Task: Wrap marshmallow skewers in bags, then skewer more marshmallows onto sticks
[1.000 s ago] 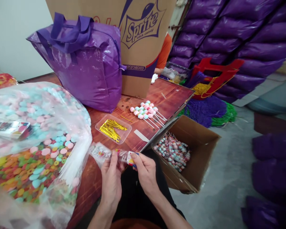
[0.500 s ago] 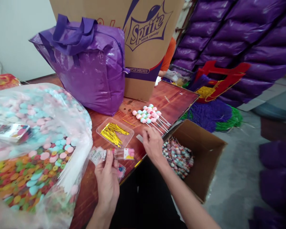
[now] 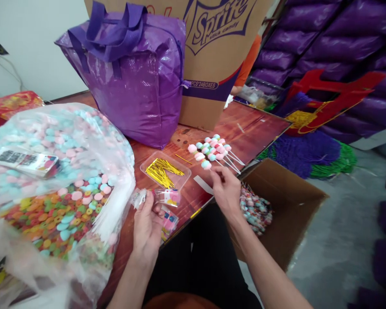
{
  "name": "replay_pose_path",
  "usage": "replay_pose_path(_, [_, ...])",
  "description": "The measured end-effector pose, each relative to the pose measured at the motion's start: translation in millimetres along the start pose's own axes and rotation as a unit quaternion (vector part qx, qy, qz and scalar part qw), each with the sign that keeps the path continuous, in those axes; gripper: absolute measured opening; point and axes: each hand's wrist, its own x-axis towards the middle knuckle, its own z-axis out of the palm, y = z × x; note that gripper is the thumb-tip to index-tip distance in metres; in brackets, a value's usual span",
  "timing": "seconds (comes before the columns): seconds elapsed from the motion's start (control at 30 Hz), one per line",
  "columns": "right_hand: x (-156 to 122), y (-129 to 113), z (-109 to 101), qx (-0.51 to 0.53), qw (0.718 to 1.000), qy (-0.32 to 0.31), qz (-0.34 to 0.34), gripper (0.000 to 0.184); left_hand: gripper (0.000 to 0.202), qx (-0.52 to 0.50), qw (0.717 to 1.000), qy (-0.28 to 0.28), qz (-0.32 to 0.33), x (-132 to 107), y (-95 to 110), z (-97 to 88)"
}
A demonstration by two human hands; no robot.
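Note:
My left hand (image 3: 149, 221) is closed on a small clear printed plastic bag (image 3: 170, 197), its thumb pressed on top. Below that bag lies another printed packet (image 3: 170, 221), partly behind my fingers. My right hand (image 3: 225, 189) pinches the stick of a candy skewer (image 3: 206, 165) at the near side of a bunch of marshmallow-like candy skewers (image 3: 217, 148) in pink, blue and white. A white paper strip (image 3: 203, 184) lies beside my right fingers. Between my hands and the purple bag rests a shallow clear tray (image 3: 143, 165) of gold twist ties (image 3: 164, 171).
A big plastic sack of colourful candies (image 3: 67, 150) fills the left, with a stack of cards (image 3: 25, 161) on it. Behind stand a purple zip bag (image 3: 131, 86) and a tall carton (image 3: 209, 103). An open cardboard box (image 3: 292, 206) with wrapped candy sticks is at the right. Another person's orange sleeve (image 3: 249, 62) shows behind.
My right hand has moved up to the bunch and now pinches a skewer's stick. My left hand still holds the small bag. The camera view has shifted.

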Motion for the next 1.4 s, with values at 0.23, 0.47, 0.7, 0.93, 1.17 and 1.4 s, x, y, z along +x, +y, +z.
replay_pose_path(0.23, [-84, -40, -54, 0.166, 0.985, -0.050, 0.005, 0.011, 0.031, -0.014, 1.000, 0.015, -0.021, 0, 5, -3.7])
replay_pose_path(0.47, [-103, -35, -69, 0.126, 0.988, -0.065, -0.059, 0.012, 0.022, -0.006, 0.999, 0.020, -0.030, -7, 1, -6.1])
replay_pose_path(0.7, [-99, -30, -80, 0.067, 0.979, -0.105, -0.159, 0.015, 0.032, 0.028, 0.999, 0.004, 0.026, -4, 2, -13.9])
replay_pose_path(0.93, [-100, -32, -72, 0.110, 0.975, -0.153, -0.121, 0.014, 0.038, 0.099, 0.988, -0.046, 0.110, -6, -1, -12.4])
replay_pose_path(1.17, [-107, -39, -57, 0.148, 0.972, -0.170, -0.061, 0.016, 0.030, 0.148, 0.971, -0.108, 0.151, -8, -17, -17.2])
replay_pose_path(1.4, [-115, -37, -48, 0.129, 0.977, -0.164, -0.045, 0.016, 0.035, 0.139, 0.975, -0.139, 0.104, -12, -22, -13.2])
